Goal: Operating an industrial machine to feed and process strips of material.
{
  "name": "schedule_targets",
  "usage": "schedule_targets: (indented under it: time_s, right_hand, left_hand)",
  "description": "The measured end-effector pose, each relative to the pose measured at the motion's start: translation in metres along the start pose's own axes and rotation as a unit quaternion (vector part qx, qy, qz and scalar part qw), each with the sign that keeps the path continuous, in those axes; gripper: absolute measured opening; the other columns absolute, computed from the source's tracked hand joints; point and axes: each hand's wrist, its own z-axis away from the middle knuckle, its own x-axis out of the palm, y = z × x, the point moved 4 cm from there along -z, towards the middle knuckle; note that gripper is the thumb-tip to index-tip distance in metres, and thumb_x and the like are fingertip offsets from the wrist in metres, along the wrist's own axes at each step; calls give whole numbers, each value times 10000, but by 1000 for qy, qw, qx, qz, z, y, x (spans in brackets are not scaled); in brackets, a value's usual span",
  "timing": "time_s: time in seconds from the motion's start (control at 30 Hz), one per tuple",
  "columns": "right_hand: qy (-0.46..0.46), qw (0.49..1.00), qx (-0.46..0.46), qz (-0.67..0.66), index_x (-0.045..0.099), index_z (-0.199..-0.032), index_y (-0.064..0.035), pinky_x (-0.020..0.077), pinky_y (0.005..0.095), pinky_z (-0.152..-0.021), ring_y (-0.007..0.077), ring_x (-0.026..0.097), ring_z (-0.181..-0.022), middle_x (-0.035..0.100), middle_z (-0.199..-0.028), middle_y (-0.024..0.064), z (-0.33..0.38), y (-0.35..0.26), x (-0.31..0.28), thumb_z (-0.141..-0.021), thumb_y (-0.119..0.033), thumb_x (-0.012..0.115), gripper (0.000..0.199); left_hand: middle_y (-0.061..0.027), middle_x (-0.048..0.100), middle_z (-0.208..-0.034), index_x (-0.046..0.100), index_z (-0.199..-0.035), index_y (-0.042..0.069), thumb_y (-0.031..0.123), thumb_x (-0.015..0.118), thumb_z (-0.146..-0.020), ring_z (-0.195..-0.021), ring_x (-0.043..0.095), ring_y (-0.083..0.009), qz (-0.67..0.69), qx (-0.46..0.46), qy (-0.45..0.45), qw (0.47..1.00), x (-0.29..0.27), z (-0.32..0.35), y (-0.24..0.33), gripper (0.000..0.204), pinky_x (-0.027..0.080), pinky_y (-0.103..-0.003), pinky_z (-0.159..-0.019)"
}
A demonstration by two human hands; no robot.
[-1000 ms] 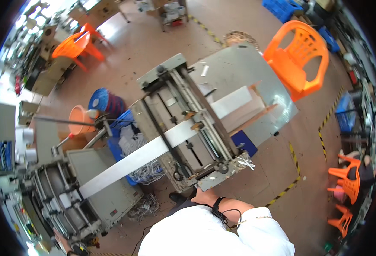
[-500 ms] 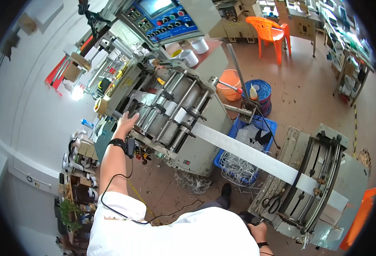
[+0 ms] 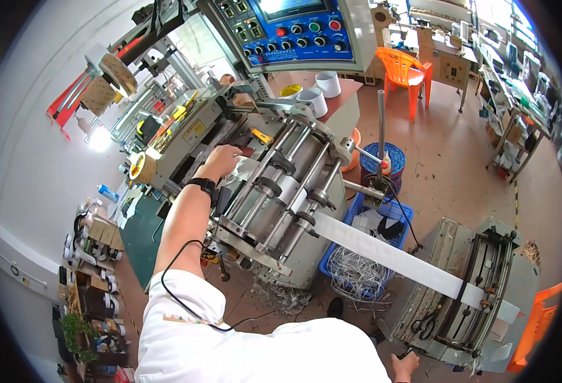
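My left hand (image 3: 220, 162) reaches over the near end of a metal roller machine (image 3: 280, 191), back of the hand up, beside clear film (image 3: 248, 170) at the rollers. Most of its fingers are hidden, so its grip does not show. A yellow-handled cutter (image 3: 262, 136) lies just beyond it. From the rollers a long white strip (image 3: 383, 253) with a toothed edge runs right to a second, lower grey unit (image 3: 466, 293). At the lower right, my right hand (image 3: 405, 366) is closed on a small dark object (image 3: 409, 352) beside that unit.
A blue control panel (image 3: 294, 32) hangs above the machine. Between the units stands a blue crate (image 3: 352, 258) of tangled strip waste. Black scissors (image 3: 425, 324) lie on the lower unit. An upright metal post (image 3: 381, 127), orange chair (image 3: 406, 75) and blue-topped drum (image 3: 384, 159) stand beyond.
My left hand has moved from the machine's near edge farther in over it, beside the film. My right hand has shifted slightly right and down. The view has tilted and come closer.
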Motion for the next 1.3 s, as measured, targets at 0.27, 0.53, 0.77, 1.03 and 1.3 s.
schedule_targets:
  time_s: [0.27, 0.53, 0.77, 1.03, 1.3]
  right_hand:
    - [113, 973, -180, -86, 574, -975, 10, 445, 444, -830, 358, 554, -955, 567, -1022, 207, 21, -79, -27, -696, -135, 757, 364]
    - [96, 948, -210, -220, 595, -929, -8, 469, 387, -681, 307, 567, -753, 581, -875, 145, -13, -109, -40, -721, -64, 692, 237]
    - [123, 949, -197, -213, 631, -971, -11, 503, 366, -682, 280, 624, -744, 641, -834, 146, -55, -115, -44, -762, -171, 706, 273]
    - [9, 946, -28, -323, 272, -1471, -84, 523, 328, -773, 208, 672, -848, 693, -956, 132, -114, -151, -5, -805, -196, 712, 807]
    - [-141, 875, -208, -413, 417, -1364, -65, 510, 316, -770, 181, 647, -838, 685, -1006, 96, -122, -307, 50, -875, -138, 651, 547]
  left_hand:
    - [-200, 674, -991, 744, -975, 146, 106, 570, -774, -953, 643, -368, 45, 18, 39, 998, 19, -1, -85, 269, 509, -411, -855]
    - [-180, 682, -994, 732, -1006, 120, 76, 531, -772, -925, 661, -349, 85, -67, 64, 992, 40, 31, -198, 311, 520, -387, -830]
    - [-59, 682, -1105, 613, -1267, 142, 127, 563, -913, -992, 630, -174, 264, -34, 134, 954, 23, 53, -155, 357, 489, -298, -874]
    - [64, 531, -824, 430, -1429, 197, 267, 571, -956, -652, 427, -14, 394, -85, 117, 908, 13, 93, -133, 499, 368, -171, -548]
    - [-26, 625, -1064, 391, -1433, 87, 279, 565, -967, -918, 566, -102, 426, -225, 59, 875, 27, 181, -125, 533, 445, -228, -754]
